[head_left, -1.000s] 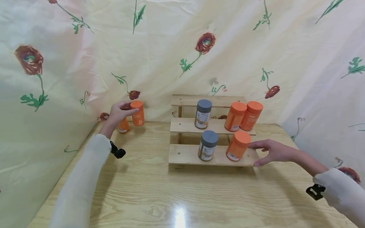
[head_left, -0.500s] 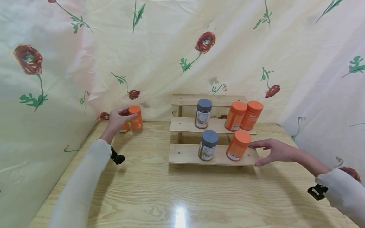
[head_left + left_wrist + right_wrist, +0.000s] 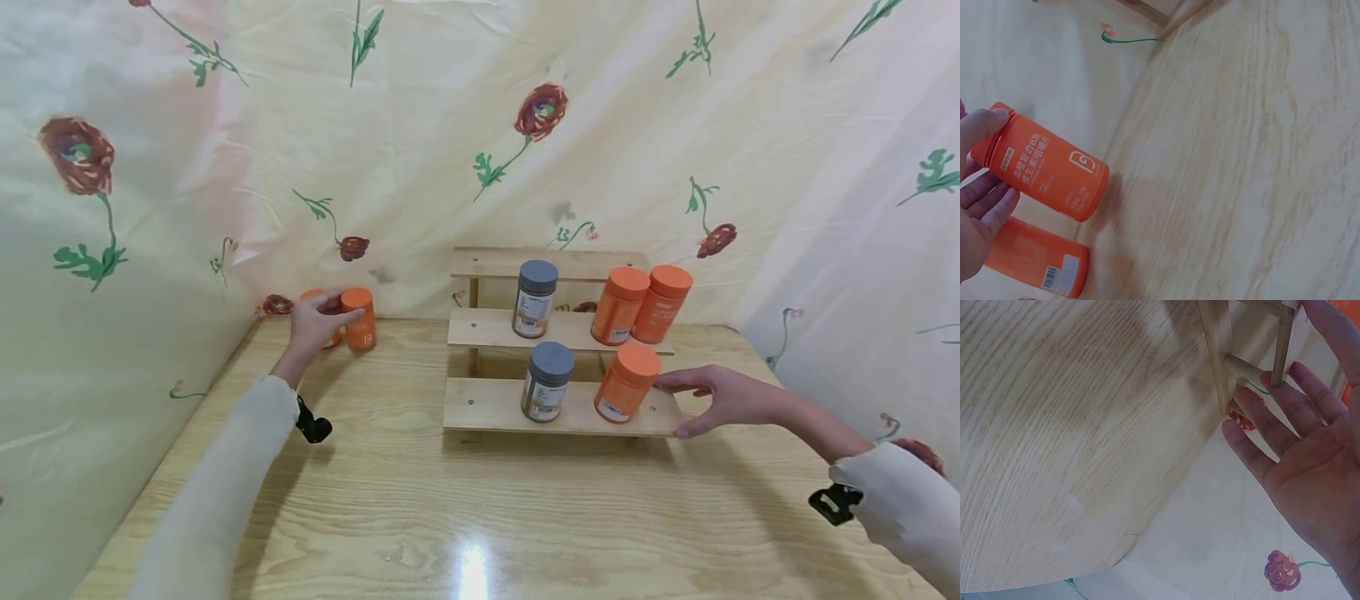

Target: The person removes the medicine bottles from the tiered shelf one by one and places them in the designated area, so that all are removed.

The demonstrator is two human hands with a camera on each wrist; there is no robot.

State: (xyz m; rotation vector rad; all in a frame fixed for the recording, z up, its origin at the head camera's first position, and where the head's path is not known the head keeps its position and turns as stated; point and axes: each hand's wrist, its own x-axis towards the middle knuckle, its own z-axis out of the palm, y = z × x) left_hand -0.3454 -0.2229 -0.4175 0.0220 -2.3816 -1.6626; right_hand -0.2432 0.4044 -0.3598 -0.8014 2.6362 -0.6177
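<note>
My left hand (image 3: 313, 325) pinches an orange vitamin bottle (image 3: 361, 323) around its cap, thumb on the near side. In the left wrist view the bottle (image 3: 1054, 162) shows white lettering, and its base is at the tabletop. A second orange bottle (image 3: 1044, 256) stands right beside it, partly behind the hand in the head view. At the right end of a wooden tiered rack (image 3: 472, 408), my right hand (image 3: 723, 404) touches the lowest shelf, fingers spread and mostly straight. Nearest to it on that shelf is an orange bottle (image 3: 628, 385).
A grey-capped bottle (image 3: 547, 383) shares the lowest shelf. The middle shelf carries another grey-capped bottle (image 3: 535, 300) and two orange bottles, one an orange bottle (image 3: 619, 307) in front. Floral cloth (image 3: 420, 150) hangs behind the wooden table (image 3: 390, 500).
My left hand has lowered the orange vitamin bottle to the tabletop beside the other orange bottle. The right hand has stayed at the shelf end, nearly still.
</note>
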